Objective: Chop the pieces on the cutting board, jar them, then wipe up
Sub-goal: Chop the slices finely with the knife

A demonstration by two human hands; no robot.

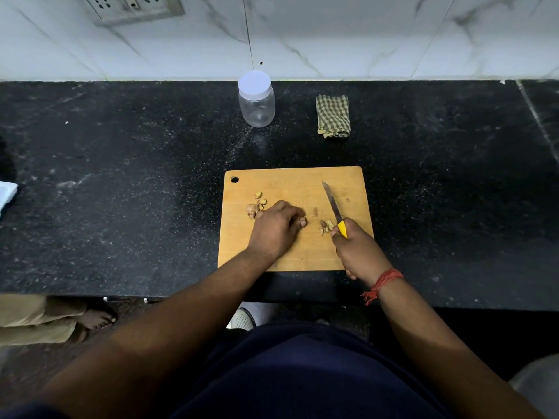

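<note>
Near the front edge of the black desk (121,176) lies a wooden cutting board (290,182), its hanging hole at the far left corner. On the board's left half sit a few pale chopped pieces (256,204), and a small heap of chopped bits (326,226) lies toward the right. One of the two hands, the left hand (276,226), rests palm down on the board with its fingers curled over a piece (303,221) at the fingertips. The right hand (357,247) grips the yellow handle of a knife (332,204), whose blade points toward the board's far edge. At the desk's back edge stands a clear jar (257,99) with its white lid on, and to its right lies a folded checked cloth (332,116).
</note>
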